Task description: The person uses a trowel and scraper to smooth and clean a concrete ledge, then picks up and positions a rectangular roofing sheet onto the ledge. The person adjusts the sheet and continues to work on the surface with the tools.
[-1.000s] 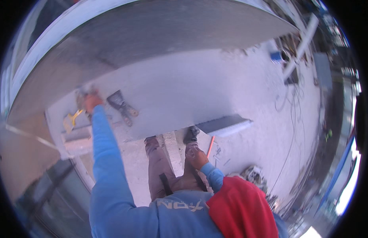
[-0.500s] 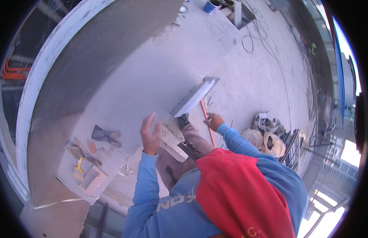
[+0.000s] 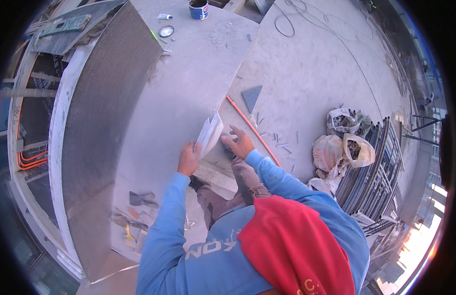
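We steady a pale tile offcut [image 3: 210, 133] on edge between 2 hands: left hand [image 3: 188, 159] clasps its lower edge, right hand [image 3: 239, 143] braces its face, above the large grey slab [image 3: 188, 83].

Top centre of the frame: a blue-and-white round tub [image 3: 199, 10], a small white-and-blue tube [image 3: 164, 16] just left of it. Right of centre: tied plastic bags [image 3: 343, 147], whitish and tan, heaped beside dark metal bars.

blue long sleeves, red cloth
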A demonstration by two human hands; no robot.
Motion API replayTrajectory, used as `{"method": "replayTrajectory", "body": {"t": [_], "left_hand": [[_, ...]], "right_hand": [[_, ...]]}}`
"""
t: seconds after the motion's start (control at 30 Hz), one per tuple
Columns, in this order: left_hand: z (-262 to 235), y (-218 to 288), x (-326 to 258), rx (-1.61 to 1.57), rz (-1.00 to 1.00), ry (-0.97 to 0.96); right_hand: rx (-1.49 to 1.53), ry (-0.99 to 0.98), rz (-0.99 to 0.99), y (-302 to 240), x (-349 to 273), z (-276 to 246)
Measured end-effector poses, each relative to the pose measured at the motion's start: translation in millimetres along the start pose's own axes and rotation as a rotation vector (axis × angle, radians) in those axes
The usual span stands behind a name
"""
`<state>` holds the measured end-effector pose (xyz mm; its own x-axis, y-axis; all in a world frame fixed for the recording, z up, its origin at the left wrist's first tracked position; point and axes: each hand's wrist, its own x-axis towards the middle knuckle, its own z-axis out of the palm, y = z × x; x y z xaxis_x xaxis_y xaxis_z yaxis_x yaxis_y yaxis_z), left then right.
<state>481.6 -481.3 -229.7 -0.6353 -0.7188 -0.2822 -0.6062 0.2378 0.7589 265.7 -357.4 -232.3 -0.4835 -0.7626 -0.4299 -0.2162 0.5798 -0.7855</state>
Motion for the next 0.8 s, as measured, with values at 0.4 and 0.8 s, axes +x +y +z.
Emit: {"method": "replayTrajectory", "body": {"t": [0.4,0.8], "left_hand": [[19,-10,-8,0.063,-0.126,0.133],[18,-2,-15,0.088,-0.171,0.164]], "right_hand": [[0.224,0.197,-0.157,-20,51,68],[0.29,-0.068,-0.228,48,108,58]]}}
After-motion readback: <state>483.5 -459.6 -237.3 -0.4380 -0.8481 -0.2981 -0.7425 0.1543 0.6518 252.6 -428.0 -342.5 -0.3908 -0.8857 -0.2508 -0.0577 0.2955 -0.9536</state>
